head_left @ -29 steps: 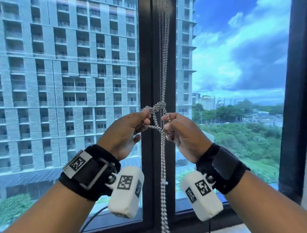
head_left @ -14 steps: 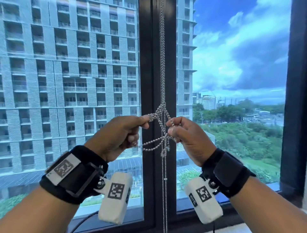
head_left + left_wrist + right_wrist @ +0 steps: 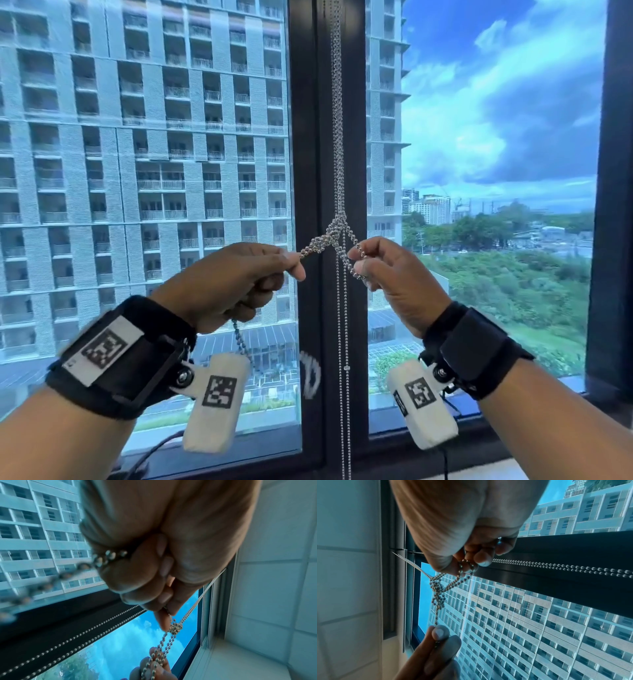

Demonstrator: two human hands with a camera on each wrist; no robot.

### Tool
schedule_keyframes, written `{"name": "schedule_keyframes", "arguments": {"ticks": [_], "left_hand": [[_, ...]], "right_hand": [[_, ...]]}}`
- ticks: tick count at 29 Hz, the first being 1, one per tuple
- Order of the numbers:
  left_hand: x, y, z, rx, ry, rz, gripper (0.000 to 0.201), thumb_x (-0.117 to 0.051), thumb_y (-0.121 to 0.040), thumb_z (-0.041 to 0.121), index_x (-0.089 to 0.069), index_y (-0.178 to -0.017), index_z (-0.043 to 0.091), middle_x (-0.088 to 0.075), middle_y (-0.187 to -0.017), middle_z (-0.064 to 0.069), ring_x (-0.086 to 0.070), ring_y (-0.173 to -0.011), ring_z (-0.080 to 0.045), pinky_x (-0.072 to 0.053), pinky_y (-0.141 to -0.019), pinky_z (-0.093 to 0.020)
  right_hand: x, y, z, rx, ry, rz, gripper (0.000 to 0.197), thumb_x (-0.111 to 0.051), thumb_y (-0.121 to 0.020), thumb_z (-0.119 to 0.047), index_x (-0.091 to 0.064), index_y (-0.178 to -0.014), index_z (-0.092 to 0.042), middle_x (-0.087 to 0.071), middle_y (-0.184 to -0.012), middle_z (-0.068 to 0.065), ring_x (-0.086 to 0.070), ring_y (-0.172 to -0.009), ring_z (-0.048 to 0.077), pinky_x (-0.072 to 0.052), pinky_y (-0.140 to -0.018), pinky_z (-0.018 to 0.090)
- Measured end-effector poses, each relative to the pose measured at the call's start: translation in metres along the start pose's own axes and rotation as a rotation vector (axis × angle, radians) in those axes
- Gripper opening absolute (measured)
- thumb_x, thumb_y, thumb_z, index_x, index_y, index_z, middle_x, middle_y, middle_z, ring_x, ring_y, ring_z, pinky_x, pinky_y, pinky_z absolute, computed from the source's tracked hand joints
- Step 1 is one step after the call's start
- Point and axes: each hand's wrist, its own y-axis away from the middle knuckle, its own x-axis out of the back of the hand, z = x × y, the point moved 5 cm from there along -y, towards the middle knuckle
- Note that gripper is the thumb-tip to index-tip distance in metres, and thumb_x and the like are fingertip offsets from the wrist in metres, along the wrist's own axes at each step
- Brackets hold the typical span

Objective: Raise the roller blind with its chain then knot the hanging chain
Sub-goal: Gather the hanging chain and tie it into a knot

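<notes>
Where dark window frame (image 3: 310, 171) splits the glass, both hands pinching the knotted chain (image 3: 337, 229).

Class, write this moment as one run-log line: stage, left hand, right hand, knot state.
stage: tightening knot | left hand: pinches bead chain leftward | right hand: pinches chain loop rightward | knot: formed, loose, before dark window frame

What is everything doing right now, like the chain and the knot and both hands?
Bead chain: hangs down the dark window frame, strands drawn together at the knot.
Knot: formed, looks loose, pulled sideways from both sides.
Left hand: pinches a chain strand.
Right hand: pinches a chain loop.
Roller blind: out of view.
</notes>
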Motion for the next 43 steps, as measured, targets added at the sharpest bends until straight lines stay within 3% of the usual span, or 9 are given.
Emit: {"name": "schedule_keyframes", "arguments": {"ticks": [7, 14, 17, 21, 25, 29, 33, 37, 43], "left_hand": [[-0.024, 0.004, -0.022, 0.053, -0.080, -0.049, 0.031, -0.051, -0.101, 0.035, -0.067, -0.092, 0.009, -0.035, -0.058, 0.005, -0.022, -0.046, -0.009, -0.021, -0.039, -0.018], [-0.064, 0.001, -0.074, 0.063, -0.275, 0.007, 0.033, -0.050, -0.102, 0.032, -0.065, -0.089, 0.005, -0.048, -0.056, -0.002, -0.045, -0.043, -0.013, -0.046, -0.045, -0.029], [-0.069, 0.005, -0.075, 0.013, -0.646, 0.057, 0.024, -0.053, -0.097, 0.041, -0.064, -0.091, 0.022, -0.062, -0.068, 0.007, -0.058, -0.061, -0.009, -0.054, -0.069, -0.038], [-0.078, 0.015, -0.017, -0.422, -1.115, 0.302, 0.013, -0.049, -0.095, 0.040, -0.056, -0.093, 0.029, -0.056, -0.091, 0.012, -0.057, -0.084, -0.009, -0.047, -0.072, -0.028], [-0.104, 0.000, 0.033, -0.832, -1.336, 0.153, 0.031, -0.043, -0.088, 0.027, -0.064, -0.112, 0.027, -0.064, -0.104, 0.008, -0.059, -0.102, -0.014, -0.038, -0.102, -0.035], [-0.102, -0.034, 0.052, -0.673, -1.613, 0.004, 0.054, -0.025, -0.098, 0.060, -0.070, -0.103, 0.032, -0.069, -0.103, 0.013, -0.056, -0.120, -0.009, -0.007, -0.121, -0.046], [-0.080, -0.046, 0.054, -0.560, -1.679, -0.069, 0.085, -0.003, -0.084, 0.083, -0.066, -0.071, 0.027, -0.061, -0.081, 0.018, -0.055, -0.103, 0.001, -0.005, -0.121, -0.045], [-0.058, -0.043, 0.062, -0.682, -1.337, 0.033, 0.054, -0.041, -0.079, 0.083, -0.053, -0.077, 0.031, -0.051, -0.082, 0.017, -0.049, -0.083, 0.002, -0.034, -0.095, -0.020], [-0.050, -0.019, 0.083, -1.158, -0.938, 0.514, 0.016, -0.053, -0.096, 0.008, -0.041, -0.104, 0.015, -0.051, -0.083, -0.008, -0.050, -0.056, -0.010, -0.044, -0.050, -0.024]], "right_hand": [[-0.011, 0.006, 0.015, -0.078, 0.030, -0.029, 0.024, -0.053, -0.093, -0.010, -0.075, -0.088, -0.020, -0.063, -0.075, -0.008, -0.051, -0.071, 0.010, -0.043, -0.072, 0.029], [-0.035, 0.025, 0.026, -0.298, -0.723, -0.167, 0.027, -0.043, -0.096, -0.016, -0.056, -0.116, -0.003, -0.063, -0.090, 0.015, -0.063, -0.072, 0.027, -0.052, -0.066, 0.039], [-0.038, 0.034, 0.035, -0.218, -0.387, -0.099, 0.024, -0.043, -0.103, -0.022, -0.058, -0.101, -0.004, -0.059, -0.083, 0.012, -0.057, -0.058, 0.020, -0.046, -0.047, 0.030], [-0.045, 0.048, 0.057, -0.151, -0.080, -0.102, 0.024, -0.041, -0.104, -0.030, -0.056, -0.094, -0.014, -0.058, -0.067, 0.005, -0.052, -0.046, 0.015, -0.042, -0.042, 0.027], [-0.045, 0.052, 0.049, -0.052, 0.264, -0.126, 0.035, -0.045, -0.100, -0.020, -0.044, -0.067, -0.029, -0.050, -0.046, -0.020, -0.041, -0.041, -0.001, -0.028, -0.048, 0.013], [-0.042, 0.056, 0.023, 0.124, 0.429, -0.184, 0.017, -0.049, -0.098, -0.030, -0.061, -0.086, -0.031, -0.062, -0.083, -0.027, -0.055, -0.078, -0.009, -0.038, -0.067, 0.009], [-0.020, 0.059, -0.009, 0.250, 0.490, -0.203, 0.016, -0.051, -0.098, -0.032, -0.059, -0.086, -0.040, -0.059, -0.084, -0.025, -0.054, -0.080, -0.008, -0.039, -0.070, 0.012], [0.023, 0.042, -0.053, 0.343, 0.561, -0.047, 0.024, -0.057, -0.095, -0.031, -0.051, -0.073, -0.025, -0.045, -0.060, -0.010, -0.040, -0.055, 0.004, -0.032, -0.052, 0.018], [0.050, -0.013, -0.118, 0.357, 0.416, 0.025, 0.020, -0.058, -0.094, -0.026, -0.054, -0.074, -0.027, -0.050, -0.057, -0.015, -0.042, -0.048, 0.000, -0.033, -0.053, 0.022]]}}
